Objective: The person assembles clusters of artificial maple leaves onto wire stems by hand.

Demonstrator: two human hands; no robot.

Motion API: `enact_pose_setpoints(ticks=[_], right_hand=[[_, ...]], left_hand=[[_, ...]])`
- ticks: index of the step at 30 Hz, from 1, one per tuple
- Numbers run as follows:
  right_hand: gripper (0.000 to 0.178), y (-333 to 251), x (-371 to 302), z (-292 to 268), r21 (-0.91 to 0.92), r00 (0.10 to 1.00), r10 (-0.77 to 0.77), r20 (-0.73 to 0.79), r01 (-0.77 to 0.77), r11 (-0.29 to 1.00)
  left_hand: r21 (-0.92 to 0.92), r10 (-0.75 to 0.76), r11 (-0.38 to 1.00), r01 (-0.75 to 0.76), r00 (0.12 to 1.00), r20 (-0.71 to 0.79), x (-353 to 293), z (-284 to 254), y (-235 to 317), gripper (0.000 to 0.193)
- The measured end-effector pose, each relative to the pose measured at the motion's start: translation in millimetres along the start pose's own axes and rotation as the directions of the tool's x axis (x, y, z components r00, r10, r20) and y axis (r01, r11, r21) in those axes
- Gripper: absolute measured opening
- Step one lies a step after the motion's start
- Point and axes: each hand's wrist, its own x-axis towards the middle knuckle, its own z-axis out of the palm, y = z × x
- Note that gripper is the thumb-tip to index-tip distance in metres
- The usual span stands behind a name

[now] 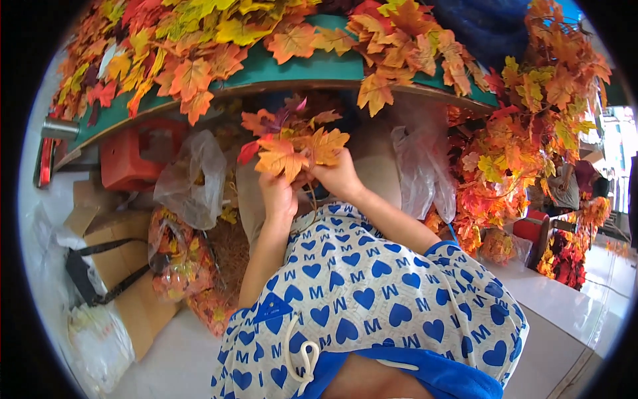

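The left hand [279, 194] and right hand [337, 175] pinched an orange, lobed, fabric-like leaf spray [282, 157], probably best steadied from below.

Orange leaves [280, 157] — in both hands [339, 177]

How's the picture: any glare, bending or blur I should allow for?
Head view: fisheye bending bows the edge of the green tabletop, with shade beneath it; glare brightens the shiny floor at far right; orange leaves at the left hand and right hand look fairly sharp.
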Motion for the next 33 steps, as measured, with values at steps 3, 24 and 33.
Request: enact_pose_setpoints(ticks=[3,24,33], right_hand=[[0.020,-4,0,-6,-0.221,0.985,-0.167,0.044,0.173,0.960],[0.024,-32,39,-12,-0.764,0.827,0.161,0.539,0.400,0.507],[0.033,-210,227,49,-0.704,0.403,-0.859,0.315,0.706,0.074]], left_hand=[[0.005,0.056,0.998,-0.056,0.997,-0.048,-3,7,4,0.023],[0.035,-0.249,0.969,0.246,0.956,0.158,-19,-15,-1,0.027],[0.879,0.231,0.432,-0.200,0.967,0.107,-16,-47,25,0.020]])
